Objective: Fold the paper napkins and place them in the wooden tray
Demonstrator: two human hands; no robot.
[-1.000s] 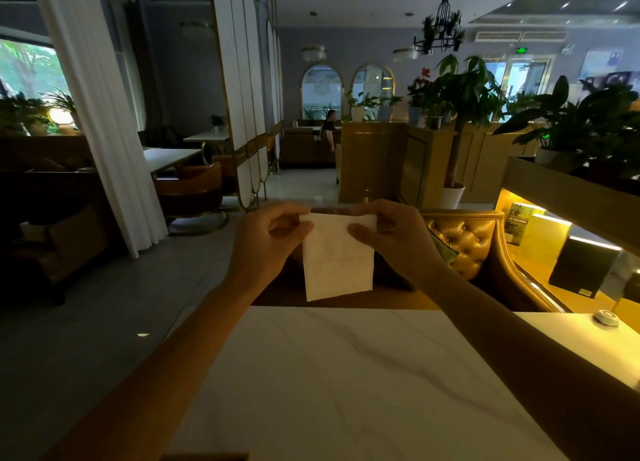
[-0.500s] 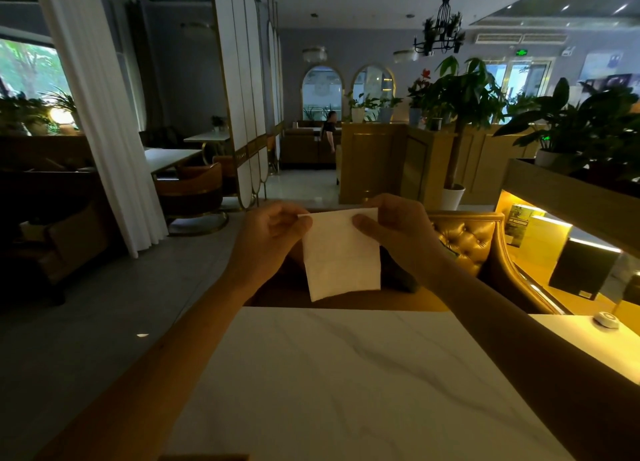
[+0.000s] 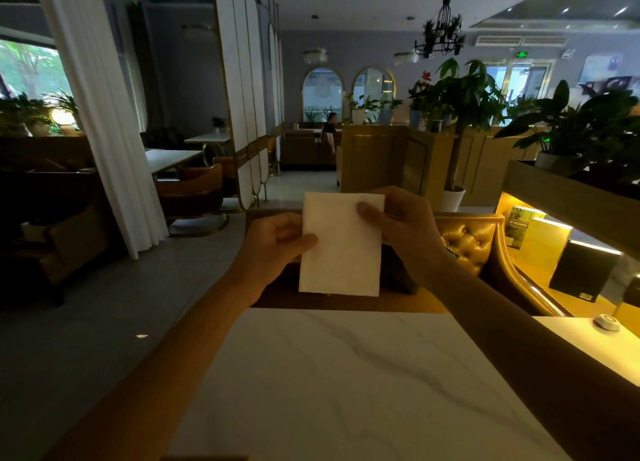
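Napkin (image 3: pixel 341 242): one, white, held upright in the air beyond the far edge of the table (image 3: pixel 346 391), judged mid-fold. Left hand (image 3: pixel 277 242): pinched its left edge. Right hand (image 3: pixel 401 225): pinched its top right corner. Tray: none in view, so placing was judged still to do.

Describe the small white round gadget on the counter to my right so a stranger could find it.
Start at the white marble table in front of the person. To its right runs a yellow-lit counter, and the gadget sits near its far edge. It is a low white disc, unlike the black box behind it.
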